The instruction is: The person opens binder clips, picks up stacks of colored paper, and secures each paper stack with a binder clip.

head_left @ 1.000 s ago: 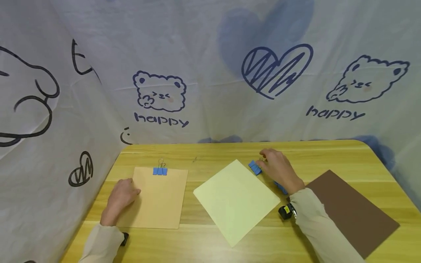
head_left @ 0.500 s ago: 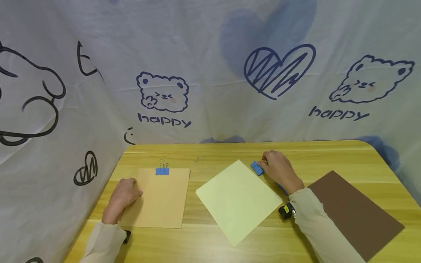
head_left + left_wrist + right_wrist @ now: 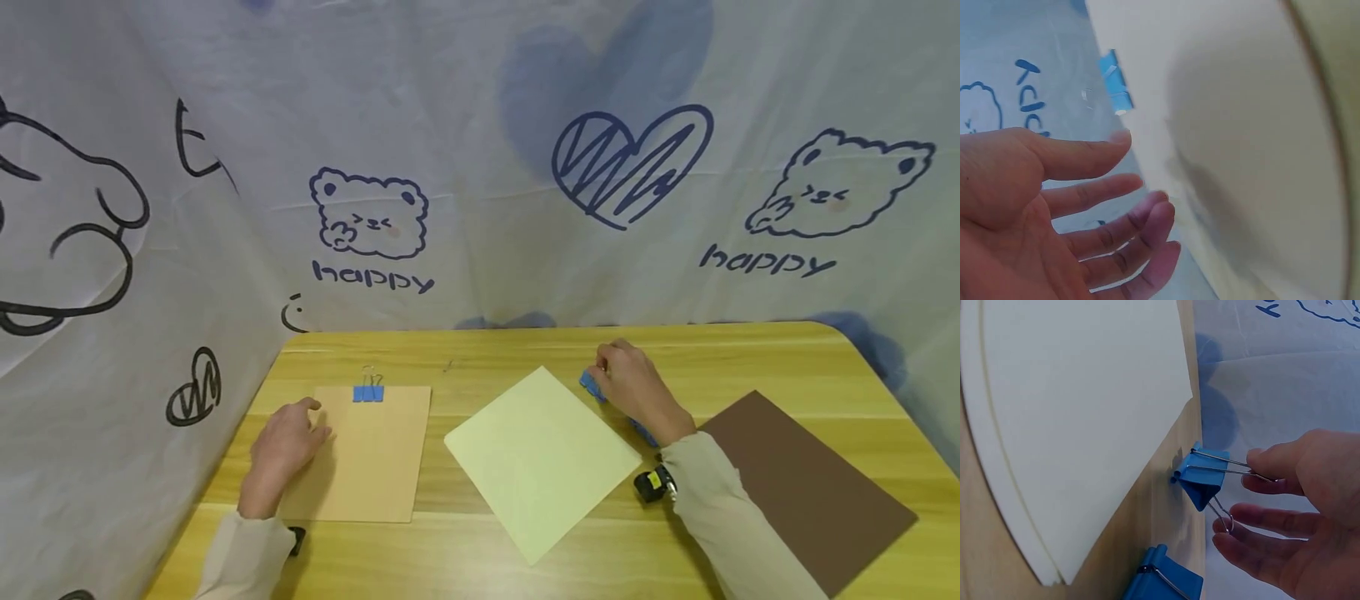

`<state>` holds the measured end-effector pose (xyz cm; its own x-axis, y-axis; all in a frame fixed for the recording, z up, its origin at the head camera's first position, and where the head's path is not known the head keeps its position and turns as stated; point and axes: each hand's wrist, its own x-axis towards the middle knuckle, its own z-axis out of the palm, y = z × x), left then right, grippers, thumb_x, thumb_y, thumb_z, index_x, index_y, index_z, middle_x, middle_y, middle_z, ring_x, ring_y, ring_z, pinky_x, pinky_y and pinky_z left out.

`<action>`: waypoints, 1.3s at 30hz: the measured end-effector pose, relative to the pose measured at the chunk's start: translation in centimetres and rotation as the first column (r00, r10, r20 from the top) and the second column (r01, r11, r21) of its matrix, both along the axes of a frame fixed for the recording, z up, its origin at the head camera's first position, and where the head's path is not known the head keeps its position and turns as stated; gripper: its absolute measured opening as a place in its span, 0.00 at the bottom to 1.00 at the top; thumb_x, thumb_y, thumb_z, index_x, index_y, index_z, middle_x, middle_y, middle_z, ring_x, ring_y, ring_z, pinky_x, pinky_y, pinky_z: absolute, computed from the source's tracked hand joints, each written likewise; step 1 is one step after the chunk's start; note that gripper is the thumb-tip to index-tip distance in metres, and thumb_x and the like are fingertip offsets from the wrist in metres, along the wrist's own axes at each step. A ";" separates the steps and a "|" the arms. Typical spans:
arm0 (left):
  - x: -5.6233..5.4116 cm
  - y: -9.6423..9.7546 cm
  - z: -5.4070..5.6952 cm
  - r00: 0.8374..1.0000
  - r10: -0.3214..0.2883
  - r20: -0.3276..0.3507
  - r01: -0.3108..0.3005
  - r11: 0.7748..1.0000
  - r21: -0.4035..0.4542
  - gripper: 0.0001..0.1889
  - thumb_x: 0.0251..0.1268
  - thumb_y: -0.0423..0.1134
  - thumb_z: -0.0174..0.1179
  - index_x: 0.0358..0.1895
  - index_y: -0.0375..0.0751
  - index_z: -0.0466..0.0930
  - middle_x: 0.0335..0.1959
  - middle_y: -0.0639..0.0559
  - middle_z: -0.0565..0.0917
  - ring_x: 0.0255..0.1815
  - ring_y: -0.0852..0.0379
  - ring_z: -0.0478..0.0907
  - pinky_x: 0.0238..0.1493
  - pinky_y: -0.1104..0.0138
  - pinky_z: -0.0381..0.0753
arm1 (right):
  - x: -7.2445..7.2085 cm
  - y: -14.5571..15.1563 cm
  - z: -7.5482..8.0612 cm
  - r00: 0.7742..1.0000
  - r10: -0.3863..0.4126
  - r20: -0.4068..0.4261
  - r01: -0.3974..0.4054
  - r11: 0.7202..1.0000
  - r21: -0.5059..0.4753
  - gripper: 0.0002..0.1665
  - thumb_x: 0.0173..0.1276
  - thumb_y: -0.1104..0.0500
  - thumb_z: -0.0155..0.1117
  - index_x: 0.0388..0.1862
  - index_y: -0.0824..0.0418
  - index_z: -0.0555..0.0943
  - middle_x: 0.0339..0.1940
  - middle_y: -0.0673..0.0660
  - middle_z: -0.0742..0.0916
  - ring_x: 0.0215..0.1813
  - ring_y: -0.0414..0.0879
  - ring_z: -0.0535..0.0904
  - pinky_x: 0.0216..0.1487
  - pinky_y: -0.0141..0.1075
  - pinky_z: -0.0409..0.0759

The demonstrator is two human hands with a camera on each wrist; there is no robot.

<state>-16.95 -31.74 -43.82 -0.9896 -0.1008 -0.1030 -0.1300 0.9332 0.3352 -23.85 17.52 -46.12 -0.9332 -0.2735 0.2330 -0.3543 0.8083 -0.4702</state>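
Observation:
My right hand (image 3: 633, 383) pinches a wire handle of a blue binder clip (image 3: 1204, 475) between thumb and index finger; the other fingers are by its lower handle. That clip is just beyond the upper right edge of a pale yellow paper stack (image 3: 542, 467). A second blue binder clip (image 3: 1165, 578) lies nearer, partly hidden under the right wrist in the head view. At the left, my left hand (image 3: 287, 442) hovers with relaxed fingers over the left edge of a tan paper stack (image 3: 367, 467), holding nothing. A third blue binder clip (image 3: 368, 393) grips that stack's top edge.
A dark brown sheet (image 3: 806, 492) lies at an angle under and beside the right forearm. The wooden table (image 3: 480, 350) ends at a white curtain (image 3: 480, 208) with drawings, which also runs along the left side.
My right hand has closed on the binder clip's handle, and the clip has shifted slightly right. My left hand has moved a little right, with its fingers more spread.

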 end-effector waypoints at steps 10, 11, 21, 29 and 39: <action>-0.6 3.0 1.5 0.992 -0.078 -0.103 0.087 0.992 0.087 0.20 0.72 0.39 0.65 0.59 0.29 0.79 0.42 0.37 0.86 0.41 0.40 0.83 0.38 0.48 0.81 | 0.9 0.0 1.2 0.998 0.039 -0.042 -0.040 0.998 -0.044 0.13 0.79 0.62 0.59 0.31 0.60 0.71 0.25 0.54 0.73 0.26 0.47 0.67 0.28 0.40 0.66; -0.6 3.2 1.5 0.991 -0.082 -0.107 0.093 0.991 0.094 0.20 0.72 0.38 0.65 0.59 0.29 0.80 0.42 0.37 0.86 0.41 0.40 0.84 0.38 0.48 0.81 | 1.0 0.0 1.3 0.998 0.044 -0.042 -0.046 0.998 -0.049 0.13 0.80 0.62 0.59 0.31 0.59 0.71 0.25 0.54 0.73 0.26 0.47 0.66 0.28 0.40 0.66; -1.1 5.9 1.2 0.986 -0.121 -0.112 0.142 0.968 0.206 0.18 0.74 0.37 0.63 0.60 0.30 0.80 0.49 0.37 0.86 0.49 0.39 0.84 0.48 0.48 0.82 | 2.5 0.4 2.5 0.999 0.030 -0.032 -0.032 0.995 -0.090 0.11 0.83 0.58 0.55 0.36 0.57 0.70 0.34 0.57 0.74 0.33 0.50 0.69 0.32 0.41 0.69; -1.6 7.8 1.7 0.969 -0.205 -0.135 0.238 0.924 0.301 0.18 0.73 0.35 0.64 0.60 0.29 0.80 0.53 0.34 0.85 0.50 0.39 0.84 0.50 0.49 0.83 | 3.9 1.8 3.3 0.996 0.074 -0.052 -0.082 0.985 -0.154 0.05 0.82 0.57 0.56 0.48 0.58 0.77 0.42 0.57 0.81 0.41 0.50 0.78 0.38 0.44 0.78; -2.7 9.8 1.9 0.950 -0.275 -0.146 0.311 0.878 0.365 0.21 0.74 0.36 0.64 0.63 0.29 0.78 0.58 0.32 0.82 0.53 0.38 0.83 0.50 0.52 0.85 | 4.9 3.3 3.9 0.994 0.095 -0.060 -0.106 0.970 -0.218 0.17 0.73 0.64 0.68 0.58 0.67 0.79 0.49 0.62 0.83 0.48 0.55 0.82 0.50 0.52 0.85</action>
